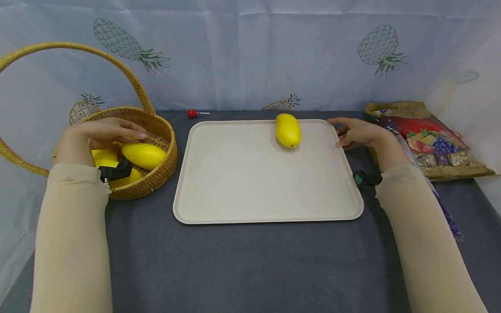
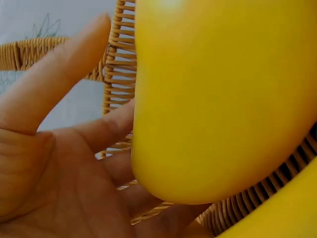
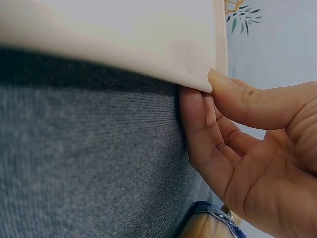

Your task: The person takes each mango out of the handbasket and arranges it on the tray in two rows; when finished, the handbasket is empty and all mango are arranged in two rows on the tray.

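Observation:
My left hand [image 1: 105,132] reaches over the wicker basket [image 1: 170,161], its thumb held out and its fingers extended beside a smooth yellow mango [image 2: 218,99]. In the left wrist view that mango covers the fingertips. More yellow mangoes lie lower in the basket, partly behind my wrist. My right hand [image 1: 358,132] pinches the far right corner of the cream tray [image 1: 254,182], thumb on the rim and fingers under it, as the right wrist view shows. One yellow mango [image 1: 288,130] lies on the tray near its far edge.
A red lollipop [image 1: 192,113] lies on the grey cloth [image 1: 250,265] behind the tray's left end. At the right stands a red and gold snack bag [image 1: 434,143], with a blue clear packet [image 1: 446,213] partly behind my right forearm. The basket's tall handle [image 1: 133,78] arches up at left.

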Tool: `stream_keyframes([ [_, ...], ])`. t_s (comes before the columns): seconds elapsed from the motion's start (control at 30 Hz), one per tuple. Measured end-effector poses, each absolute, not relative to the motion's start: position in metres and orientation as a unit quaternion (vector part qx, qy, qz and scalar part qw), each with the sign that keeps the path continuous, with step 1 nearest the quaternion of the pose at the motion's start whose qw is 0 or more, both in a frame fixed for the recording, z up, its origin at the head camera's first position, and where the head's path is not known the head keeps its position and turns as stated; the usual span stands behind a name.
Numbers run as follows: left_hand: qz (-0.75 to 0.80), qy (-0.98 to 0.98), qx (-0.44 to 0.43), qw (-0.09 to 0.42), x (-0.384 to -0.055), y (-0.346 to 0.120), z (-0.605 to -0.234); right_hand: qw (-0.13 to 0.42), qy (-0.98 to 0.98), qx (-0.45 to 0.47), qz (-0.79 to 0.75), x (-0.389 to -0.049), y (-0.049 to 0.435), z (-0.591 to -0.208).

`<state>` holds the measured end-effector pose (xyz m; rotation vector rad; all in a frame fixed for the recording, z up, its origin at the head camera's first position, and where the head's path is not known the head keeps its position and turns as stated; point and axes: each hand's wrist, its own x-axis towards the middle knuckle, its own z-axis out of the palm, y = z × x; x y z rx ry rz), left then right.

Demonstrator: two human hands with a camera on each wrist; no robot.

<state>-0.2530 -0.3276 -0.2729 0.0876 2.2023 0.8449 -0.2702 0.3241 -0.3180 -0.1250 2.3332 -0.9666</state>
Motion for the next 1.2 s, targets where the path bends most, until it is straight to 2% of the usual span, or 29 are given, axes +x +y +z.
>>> stream_keyframes([
  [0.2,0.329,0.848,0.061,0.411,-0.249,-0.326,-0.274,0.298,0.881,-0.042,-0.364,-0.269,0.324,-0.318],
  [0.43,0.323,0.809,0.090,0.483,-0.251,-0.325,-0.272,0.300,0.881,-0.044,-0.364,-0.269,0.325,-0.319],
  [0.6,0.339,0.794,0.082,0.498,-0.249,-0.323,-0.272,0.300,0.880,-0.046,-0.365,-0.268,0.325,-0.318],
  [0.87,0.350,0.802,0.067,0.478,-0.248,-0.323,-0.279,0.300,0.878,-0.040,-0.371,-0.269,0.322,-0.318],
  [1.2,0.344,0.844,0.062,0.407,-0.251,-0.318,-0.283,0.299,0.881,-0.037,-0.365,-0.270,0.322,-0.318],
])
